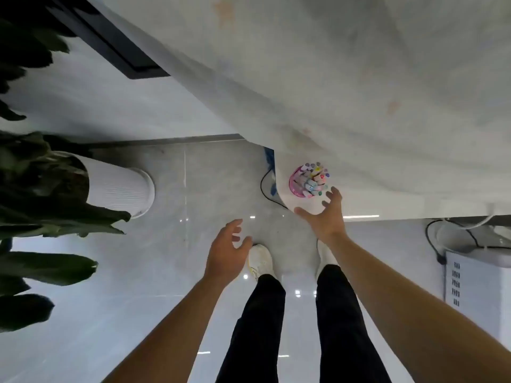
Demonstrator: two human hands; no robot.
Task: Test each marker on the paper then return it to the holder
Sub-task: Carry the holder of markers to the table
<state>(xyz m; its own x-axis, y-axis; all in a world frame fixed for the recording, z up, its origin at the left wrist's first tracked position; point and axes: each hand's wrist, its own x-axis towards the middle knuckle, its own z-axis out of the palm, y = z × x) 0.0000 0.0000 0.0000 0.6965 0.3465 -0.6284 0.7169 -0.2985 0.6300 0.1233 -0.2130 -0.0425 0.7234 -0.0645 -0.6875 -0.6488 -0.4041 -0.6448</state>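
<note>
Right hand (pixel 323 217) at 5 o'clock of holder (pixel 292 183), fingers (pixel 335 196) spread wide, empty. Left hand (pixel 226 250) loose, empty. Suggest pinching one marker (pixel 313 179) only and lifting it straight up.

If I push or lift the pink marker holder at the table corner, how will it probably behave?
The pink holder is packed with upright markers, so it is probably top-heavy and may tip if pushed high up. It stands close to the edge of the table, so a shove could send it off. Lifted tilted, markers might spill.
</note>
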